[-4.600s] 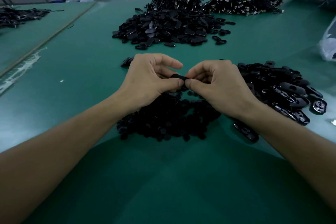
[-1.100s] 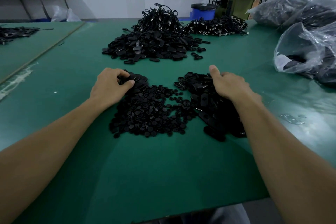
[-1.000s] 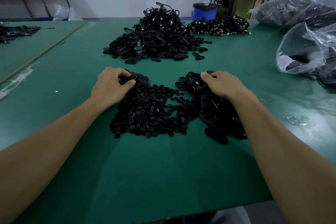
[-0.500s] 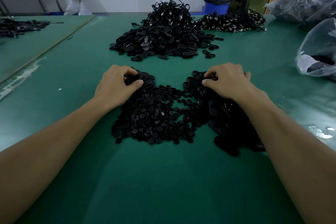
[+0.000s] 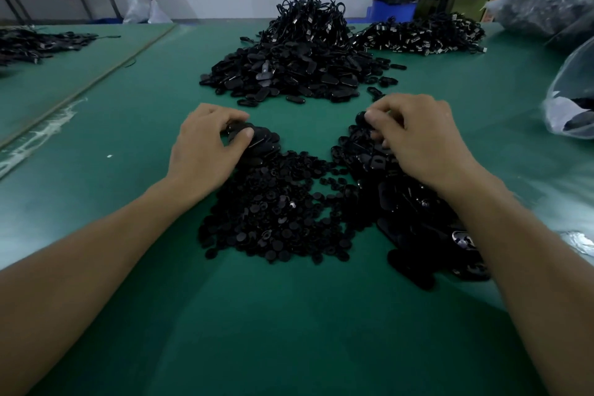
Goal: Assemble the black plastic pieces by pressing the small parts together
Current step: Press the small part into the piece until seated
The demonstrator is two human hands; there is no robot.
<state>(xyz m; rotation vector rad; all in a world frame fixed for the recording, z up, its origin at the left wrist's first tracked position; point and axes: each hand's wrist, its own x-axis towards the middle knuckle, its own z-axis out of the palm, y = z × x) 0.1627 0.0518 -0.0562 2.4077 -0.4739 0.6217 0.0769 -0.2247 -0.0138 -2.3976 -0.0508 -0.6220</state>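
The small round pieces (image 5: 273, 212) are in a flat pile in the middle of the green table (image 5: 289, 331), right in front of the person. Touching it on the right is a pile of bigger oval shells (image 5: 414, 212), partly under the right forearm.

The left hand (image 5: 205, 148) sits at the far left corner of the round pile. Its fingers are curled, with the thumb and fingertips gripping an oval cap (image 5: 239, 130) on top of a little stack. The right hand (image 5: 421, 138) is at the far end of the shell pile, fingers curled down, pinching one shell (image 5: 361, 117).

Further back there's a much bigger heap (image 5: 289, 74) of black parts, with a corded bundle (image 5: 421, 37) behind it. There are clear bags (image 5: 572, 100) on the right and a blue bin (image 5: 393, 8) past the table.
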